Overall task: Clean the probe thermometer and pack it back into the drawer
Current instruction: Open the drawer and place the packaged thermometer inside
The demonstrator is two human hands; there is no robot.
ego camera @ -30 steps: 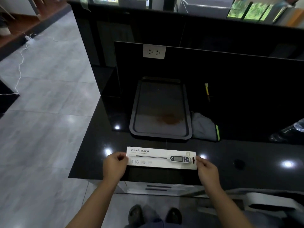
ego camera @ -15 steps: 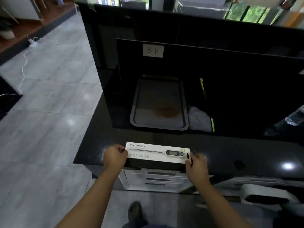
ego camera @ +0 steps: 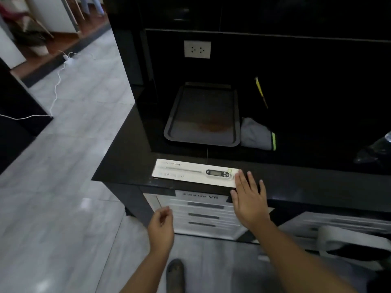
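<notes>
Two hands, both empty. Right hand (ego camera: 249, 199) flat and spread, fingers (ego camera: 250, 179) splayed, touching the right end of the box (ego camera: 195, 173). Left hand (ego camera: 161, 226) below the box's left end, loosely curled, well apart from it, in front of the white drawers (ego camera: 203, 214). Long flat white cardboard box at the glossy black counter (ego camera: 127, 161) edge — long axis left to right, printed probe pointing left. Beyond the box: dark rectangular tray (ego camera: 203, 117), rust-stained.
</notes>
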